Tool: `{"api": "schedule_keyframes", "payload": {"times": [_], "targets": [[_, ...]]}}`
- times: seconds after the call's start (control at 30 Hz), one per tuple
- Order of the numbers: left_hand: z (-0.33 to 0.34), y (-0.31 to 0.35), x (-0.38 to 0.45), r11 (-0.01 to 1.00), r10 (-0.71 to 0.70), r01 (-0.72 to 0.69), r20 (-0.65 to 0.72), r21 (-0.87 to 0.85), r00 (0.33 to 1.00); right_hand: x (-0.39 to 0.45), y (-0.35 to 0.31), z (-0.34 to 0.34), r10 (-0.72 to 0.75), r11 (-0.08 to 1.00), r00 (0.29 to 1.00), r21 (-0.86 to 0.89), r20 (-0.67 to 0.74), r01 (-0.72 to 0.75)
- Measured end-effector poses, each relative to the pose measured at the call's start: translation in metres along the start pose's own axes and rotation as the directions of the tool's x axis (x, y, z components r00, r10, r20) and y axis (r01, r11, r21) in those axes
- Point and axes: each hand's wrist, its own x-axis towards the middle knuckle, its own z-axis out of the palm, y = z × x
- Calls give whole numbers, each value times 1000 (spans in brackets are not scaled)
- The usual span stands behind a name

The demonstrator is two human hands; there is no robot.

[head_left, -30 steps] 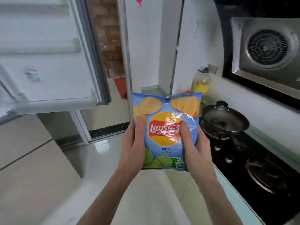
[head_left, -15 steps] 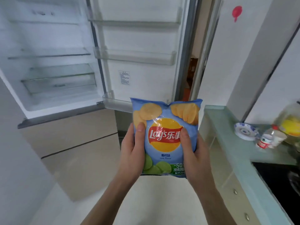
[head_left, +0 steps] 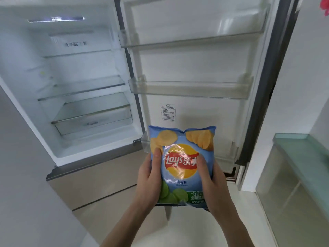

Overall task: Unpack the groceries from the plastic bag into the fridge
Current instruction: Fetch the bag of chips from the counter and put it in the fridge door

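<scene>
Head view: left hand [head_left: 148,180] and right hand [head_left: 212,182] grasping a blue bag of chips [head_left: 181,164], thumbs on its front.
Held upright in mid-air before the open fridge [head_left: 74,86], level with the lowest door shelf [head_left: 145,142]; glass counter [head_left: 299,157] at right.

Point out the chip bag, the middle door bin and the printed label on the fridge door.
chip bag [head_left: 181,163]: head view, on the red logo at the front's centre.
middle door bin [head_left: 188,89]: head view, on its clear front wall.
printed label [head_left: 168,112]: head view, on the middle of the text.
</scene>
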Motion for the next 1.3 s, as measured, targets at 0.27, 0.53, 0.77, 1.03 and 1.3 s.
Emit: {"api": "schedule_keyframes", "payload": {"times": [0.27,0.53,0.77,1.03,1.3], "targets": [[-44,-11,84,998,-55,56,-32,37,998,78,25,46,16,997,998,-75,66,-11],[-60,-20,138,999,-28,27,23,34,999,130,32,66,14,993,998,-121,53,-7],[-76,-29,194,997,-49,41,146,58,988,176,38,76,-3,990,997,-143,-77,-8],[-86,-42,258,997,-45,27,250,72,967,223,45,91,-16,987,988,-158,-156,-9],[-88,-58,292,998,-64,61,330,18,942,241,66,92,-30,976,976,-217,-217,-19]]}}
